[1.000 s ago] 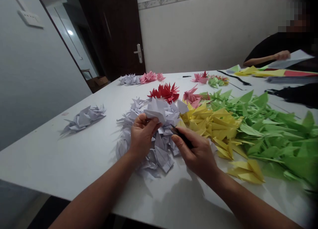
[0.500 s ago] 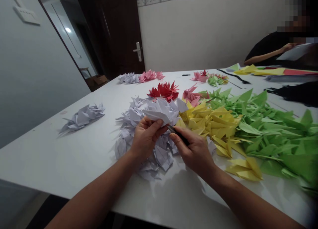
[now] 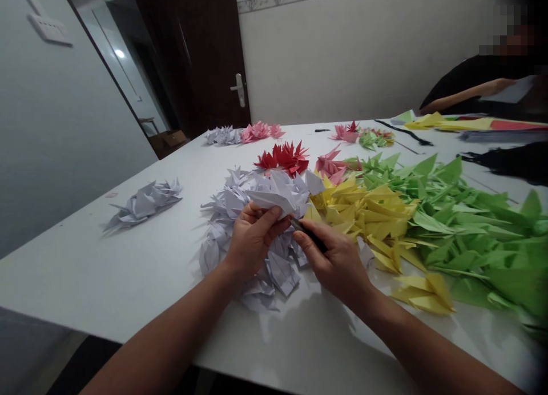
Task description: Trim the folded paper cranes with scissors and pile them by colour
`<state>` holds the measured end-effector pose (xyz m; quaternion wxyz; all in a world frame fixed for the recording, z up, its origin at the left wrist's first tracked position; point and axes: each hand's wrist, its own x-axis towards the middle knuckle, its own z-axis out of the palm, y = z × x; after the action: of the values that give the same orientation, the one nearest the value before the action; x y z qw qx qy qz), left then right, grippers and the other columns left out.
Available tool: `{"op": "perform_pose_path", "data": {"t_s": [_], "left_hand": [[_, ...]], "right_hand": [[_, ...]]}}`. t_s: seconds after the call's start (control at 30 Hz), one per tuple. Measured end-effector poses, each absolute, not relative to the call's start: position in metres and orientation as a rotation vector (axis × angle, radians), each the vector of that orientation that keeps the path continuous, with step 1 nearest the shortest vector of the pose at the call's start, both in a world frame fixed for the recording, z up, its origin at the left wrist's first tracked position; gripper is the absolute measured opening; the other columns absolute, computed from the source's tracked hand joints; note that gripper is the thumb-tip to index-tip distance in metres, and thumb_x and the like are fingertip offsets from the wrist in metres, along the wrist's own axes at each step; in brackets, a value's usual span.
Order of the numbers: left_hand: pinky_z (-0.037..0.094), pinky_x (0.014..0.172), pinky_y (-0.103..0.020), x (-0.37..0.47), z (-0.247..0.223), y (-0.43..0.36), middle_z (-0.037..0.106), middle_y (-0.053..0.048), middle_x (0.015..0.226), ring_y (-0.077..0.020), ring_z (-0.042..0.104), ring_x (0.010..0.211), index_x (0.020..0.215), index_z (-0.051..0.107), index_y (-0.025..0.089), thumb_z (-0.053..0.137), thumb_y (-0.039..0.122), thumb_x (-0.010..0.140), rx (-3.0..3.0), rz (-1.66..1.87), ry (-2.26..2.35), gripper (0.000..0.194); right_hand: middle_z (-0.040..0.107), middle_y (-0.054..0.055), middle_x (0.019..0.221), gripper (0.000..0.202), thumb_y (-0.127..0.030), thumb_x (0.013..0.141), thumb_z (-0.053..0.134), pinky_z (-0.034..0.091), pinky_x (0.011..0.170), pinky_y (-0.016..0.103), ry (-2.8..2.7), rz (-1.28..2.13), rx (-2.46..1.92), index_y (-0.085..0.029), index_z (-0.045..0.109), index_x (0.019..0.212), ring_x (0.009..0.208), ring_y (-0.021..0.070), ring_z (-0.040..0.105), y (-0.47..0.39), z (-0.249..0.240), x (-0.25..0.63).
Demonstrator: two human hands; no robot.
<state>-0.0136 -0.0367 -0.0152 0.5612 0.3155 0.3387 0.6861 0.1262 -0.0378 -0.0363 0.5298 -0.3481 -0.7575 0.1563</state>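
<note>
My left hand (image 3: 256, 235) pinches a folded white paper piece (image 3: 274, 195) above a heap of white folded papers (image 3: 220, 212). In my right hand (image 3: 336, 258) is a dark, slim tool (image 3: 311, 235), its tip against the lower right edge of the held piece. What kind of tool it is I cannot make out. Right of my hands lie yellow folded papers (image 3: 363, 206), with a green heap (image 3: 479, 229) beyond them. Red folded papers (image 3: 283, 157) sit just behind the white heap.
The white table (image 3: 145, 275) also bears a white cluster (image 3: 145, 202) at left and pink clusters (image 3: 259, 131) at the back. Black strands (image 3: 509, 160) lie at right. Across the table, a person in black (image 3: 458, 87) holds a pale sheet (image 3: 511, 91).
The view has shifted very slightly. Both hands keep their hold on the white piece and the tool. The sheet in the other person's hand has moved a little.
</note>
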Motion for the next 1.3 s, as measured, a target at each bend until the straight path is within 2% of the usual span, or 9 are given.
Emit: {"op": "perform_pose_path", "data": {"t_s": [0.2,1.1,1.3], "left_hand": [[0.055,0.064,-0.022,-0.0146,-0.0161,-0.0376,0.065,0.004,0.071,-0.0111,0.066,0.068,0.068,0.052,0.016,0.083,0.022,0.054,0.741,1.617,0.821,0.034],[0.055,0.062,-0.021,-0.0152,-0.0142,-0.0385,0.066,0.004,0.071,-0.0108,0.066,0.065,0.069,0.054,0.015,0.083,0.022,0.054,0.747,1.609,0.832,0.034],[0.056,0.063,-0.021,-0.0159,-0.0151,-0.0380,0.066,0.004,0.070,-0.0111,0.067,0.066,0.068,0.052,0.016,0.083,0.022,0.054,0.756,1.611,0.817,0.034]], "right_hand": [[0.072,0.005,0.079,0.017,-0.029,0.086,0.053,0.052,0.062,0.028,-1.805,0.372,-0.836,-0.020,0.066,0.089,0.070,0.0187,0.067,-0.0372,-0.0372,0.1263],[0.072,0.007,0.081,0.018,-0.026,0.087,0.053,0.052,0.063,0.027,-1.831,0.327,-0.819,-0.016,0.066,0.091,0.072,0.0188,0.068,-0.0386,-0.0377,0.1265],[0.073,0.006,0.082,0.017,-0.026,0.087,0.053,0.053,0.064,0.027,-1.829,0.316,-0.805,-0.018,0.065,0.093,0.072,0.0179,0.068,-0.0384,-0.0386,0.1266]]}}
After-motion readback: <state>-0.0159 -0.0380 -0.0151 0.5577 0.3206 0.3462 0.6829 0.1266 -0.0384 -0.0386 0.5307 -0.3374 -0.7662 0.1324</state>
